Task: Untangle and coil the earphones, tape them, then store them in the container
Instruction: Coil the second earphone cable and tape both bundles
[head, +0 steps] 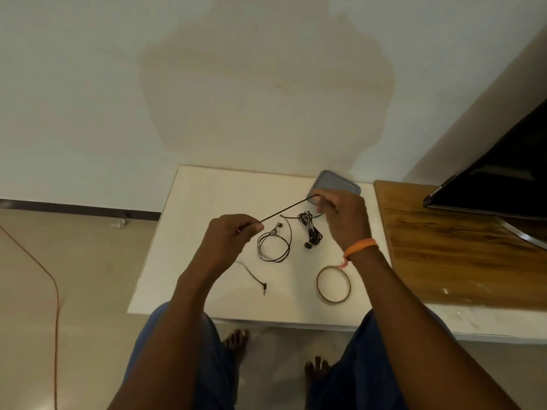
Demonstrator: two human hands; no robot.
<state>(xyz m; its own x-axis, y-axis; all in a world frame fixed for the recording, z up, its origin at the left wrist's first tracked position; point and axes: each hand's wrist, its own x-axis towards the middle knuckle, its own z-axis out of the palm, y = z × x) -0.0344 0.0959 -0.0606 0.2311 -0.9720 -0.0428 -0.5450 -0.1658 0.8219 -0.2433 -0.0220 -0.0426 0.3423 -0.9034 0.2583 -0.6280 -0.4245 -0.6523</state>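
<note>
Stretching taut between 2 hands, a length of dark earphone cable (282, 213) is held above the white table (207, 190). The left hand (231, 232) is closed around the near-left end of that span, fingers pinched on the cable. The right hand (343, 214) is closed on the far-right end, where the cable bends into a small loop at the fingertips; an orange wristband (359, 247) is worn on that wrist.

Below the taut span, the rest of the earphones are seen lying on the table: a loose loop of cable (275, 244) with an earbud at its far side, and just to the right a tighter dark bundle (310, 229), still knotted. The jack end (260, 284) is trailed toward the near side of the table, left of the tape roll (333, 284), which lies flat near the right forearm.

The grey container (337, 182) is found at the far side of the table, partly hidden behind the right hand; whether it is open cannot be told. A wooden board (444, 247) is laid to the right, with a dark screen (503, 173) above it.
</note>
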